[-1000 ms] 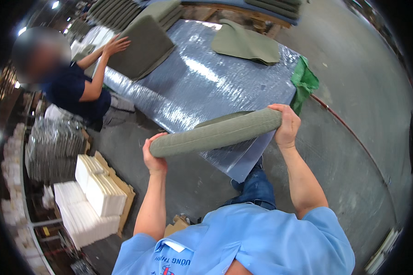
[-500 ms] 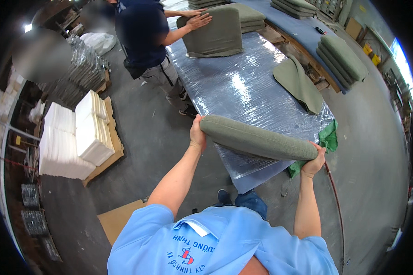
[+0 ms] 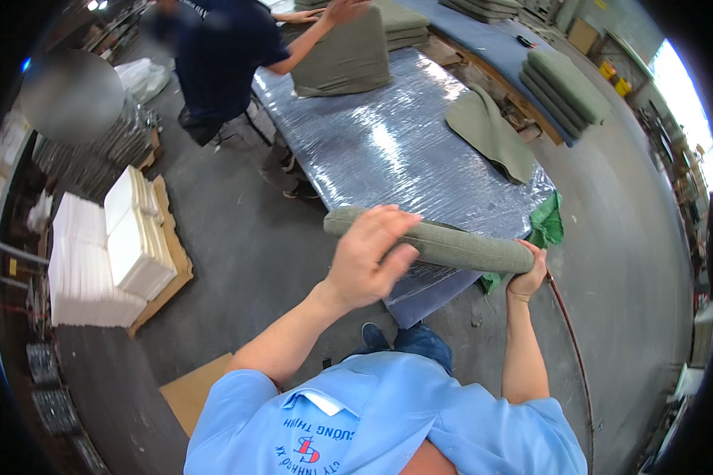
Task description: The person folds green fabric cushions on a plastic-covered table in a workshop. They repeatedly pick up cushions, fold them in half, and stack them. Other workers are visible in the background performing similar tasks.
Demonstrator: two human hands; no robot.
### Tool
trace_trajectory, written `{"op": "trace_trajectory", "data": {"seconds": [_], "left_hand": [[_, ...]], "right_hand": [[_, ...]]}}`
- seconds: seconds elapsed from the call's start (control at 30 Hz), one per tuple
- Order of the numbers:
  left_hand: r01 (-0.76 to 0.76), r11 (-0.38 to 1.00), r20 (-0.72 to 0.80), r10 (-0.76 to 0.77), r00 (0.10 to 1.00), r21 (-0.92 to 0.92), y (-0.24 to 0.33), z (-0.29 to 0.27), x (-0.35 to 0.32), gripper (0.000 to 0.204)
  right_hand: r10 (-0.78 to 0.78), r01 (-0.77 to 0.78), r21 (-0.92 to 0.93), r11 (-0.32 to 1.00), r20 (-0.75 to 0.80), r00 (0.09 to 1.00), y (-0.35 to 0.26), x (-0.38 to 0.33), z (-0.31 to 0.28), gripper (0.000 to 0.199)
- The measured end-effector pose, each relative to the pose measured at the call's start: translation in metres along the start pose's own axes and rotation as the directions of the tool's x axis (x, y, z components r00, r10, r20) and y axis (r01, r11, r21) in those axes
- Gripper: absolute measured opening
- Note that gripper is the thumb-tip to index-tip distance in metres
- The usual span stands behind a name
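Observation:
An olive-green seat cushion [image 3: 475, 249] with a seam along its edge is held up before me, its long side toward me. My right hand [image 3: 528, 273] grips its right end. Above and in front of the cushion's left part is my left hand [image 3: 372, 257], slightly blurred, fingers stretched and thumb apart; whether it touches the fabric I cannot tell. Behind lies the plastic-wrapped table [image 3: 380, 150]. A loose olive fabric cover [image 3: 491, 134] rests on its right side.
Across the table a co-worker [image 3: 226, 59] handles another olive cushion [image 3: 341, 59]. Stacked cushions [image 3: 562, 91] sit on a blue bench [image 3: 483, 43] at the far right. White foam pads [image 3: 95, 261] stand on the floor at left. A green cloth [image 3: 547, 222] hangs at the table corner, near a hose [image 3: 570, 324].
My left hand has left the cushion's left end and moved right over its edge, fingers spread. My right hand keeps its grip. The co-worker's hand has lifted off the other cushion's face.

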State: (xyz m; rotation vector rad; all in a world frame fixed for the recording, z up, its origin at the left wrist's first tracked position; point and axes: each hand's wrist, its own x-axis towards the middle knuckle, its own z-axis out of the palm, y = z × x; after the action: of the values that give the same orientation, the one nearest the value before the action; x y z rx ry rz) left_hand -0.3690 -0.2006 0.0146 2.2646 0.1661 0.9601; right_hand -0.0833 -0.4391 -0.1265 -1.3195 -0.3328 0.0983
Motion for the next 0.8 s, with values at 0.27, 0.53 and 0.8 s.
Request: {"op": "trace_trajectory", "data": {"seconds": [0.27,0.53,0.8], "left_hand": [[-0.143,0.814,0.399,-0.116,0.91,0.563,-0.011,0.05,0.036,0.094],[-0.191,0.818,0.39,-0.044,0.92,0.542,-0.035,0.057,0.046,0.076],[-0.195,0.824,0.345,-0.001,0.938,0.532,-0.051,0.012,0.045,0.066]], "right_hand": [[-0.13,0.115,-0.534,0.838,0.008,0.991,-0.044,0.003,0.021,0.039],[-0.384,0.832,-0.513,0.211,0.739,0.553,-0.093,-0.063,0.153,0.052],[-0.297,0.754,-0.618,0.221,0.694,0.656,-0.099,-0.022,0.091,0.058]]}}
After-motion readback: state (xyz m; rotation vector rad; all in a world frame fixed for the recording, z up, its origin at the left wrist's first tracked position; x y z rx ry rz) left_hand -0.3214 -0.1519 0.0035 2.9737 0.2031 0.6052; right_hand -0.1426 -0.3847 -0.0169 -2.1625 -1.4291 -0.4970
